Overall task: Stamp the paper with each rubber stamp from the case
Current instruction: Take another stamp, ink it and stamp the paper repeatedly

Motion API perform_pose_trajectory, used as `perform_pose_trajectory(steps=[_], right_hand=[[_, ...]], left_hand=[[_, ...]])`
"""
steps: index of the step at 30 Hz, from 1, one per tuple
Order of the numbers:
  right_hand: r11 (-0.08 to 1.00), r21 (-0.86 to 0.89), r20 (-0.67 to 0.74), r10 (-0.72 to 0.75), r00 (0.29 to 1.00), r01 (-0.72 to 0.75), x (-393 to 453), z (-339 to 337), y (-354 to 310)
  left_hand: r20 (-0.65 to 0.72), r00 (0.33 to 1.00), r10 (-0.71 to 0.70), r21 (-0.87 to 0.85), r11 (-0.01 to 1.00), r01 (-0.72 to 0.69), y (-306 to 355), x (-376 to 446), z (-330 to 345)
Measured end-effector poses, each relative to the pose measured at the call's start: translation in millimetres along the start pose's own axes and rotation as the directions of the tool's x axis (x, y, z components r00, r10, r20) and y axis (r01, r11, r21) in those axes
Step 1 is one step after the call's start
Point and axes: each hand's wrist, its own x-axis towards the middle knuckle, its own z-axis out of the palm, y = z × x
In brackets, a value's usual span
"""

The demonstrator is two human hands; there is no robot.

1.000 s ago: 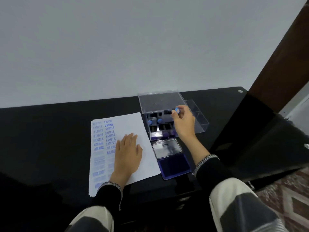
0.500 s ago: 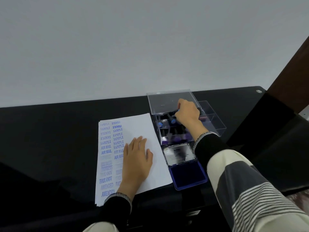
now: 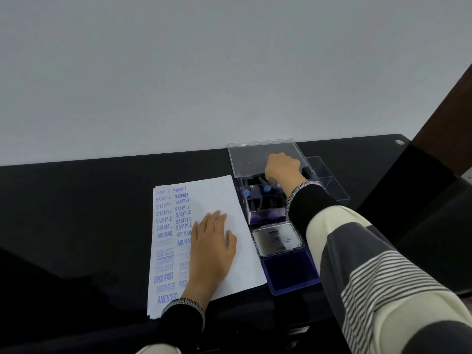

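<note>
Head view: my left hand [image 3: 213, 241] lies flat on the paper [image 3: 217, 198], stamped SAMPLE, FRAGILE, AIR MAIL, FAX OUT, AMENDED. My right hand [image 3: 282, 166] reaches into the clear case [image 3: 258, 154] on the worktop [image 3: 76, 213] beside the paper, its fingers hidden, so I cannot tell their hold; an Artline ink pad [image 3: 291, 274] lies open nearby.

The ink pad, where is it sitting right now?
In the head view, the ink pad lies open on the black table, just right of the paper and directly in front of the clear stamp case, beside the right sleeve.

Right hand [image 3: 282, 166] has reached deeper into case [image 3: 263, 200].
</note>
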Motion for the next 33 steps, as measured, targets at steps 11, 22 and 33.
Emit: perform_pose_trajectory(steps=[11, 22, 33], right_hand=[[0.969, 0.241, -0.032, 0.068, 0.997, -0.059, 8, 7, 13], [0.705, 0.707, -0.234, 0.306, 0.923, -0.054, 5, 20, 88], [0.902, 0.398, -0.104, 0.228, 0.968, -0.17, 30, 33, 58]], left_hand=[[0.006, 1.0, -0.007, 0.0, 1.0, 0.007, -1, 1, 1], [0.024, 1.0, -0.018, -0.007, 1.0, 0.019, 0, 1, 1], [0.026, 0.999, -0.023, 0.011, 1.0, 0.023, 1, 1, 0]])
